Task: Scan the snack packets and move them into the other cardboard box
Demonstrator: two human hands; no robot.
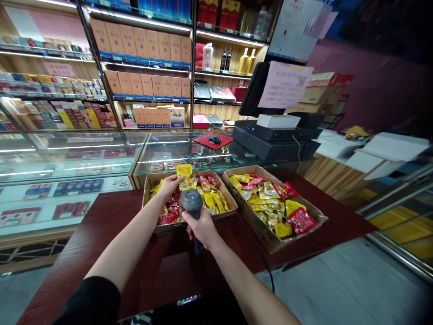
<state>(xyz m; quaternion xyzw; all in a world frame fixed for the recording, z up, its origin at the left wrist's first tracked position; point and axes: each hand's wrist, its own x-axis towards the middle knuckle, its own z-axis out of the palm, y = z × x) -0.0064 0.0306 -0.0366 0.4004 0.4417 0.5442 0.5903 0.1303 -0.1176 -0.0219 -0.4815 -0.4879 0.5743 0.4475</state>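
My left hand pinches a yellow snack packet by its side, holding it up over the far part of the left cardboard box. Wrapped round the handle of a dark grey barcode scanner is my right hand. A small blue light glows on top of the scanner, and its head is in front of the left box, hiding part of the contents. Red and yellow snack packets fill this box.
A second cardboard box of similar packets stands to the right on the dark red table. Behind are a glass counter, a mouse on a red mat, and a cash register with a monitor. A black cable runs over the table's front edge.
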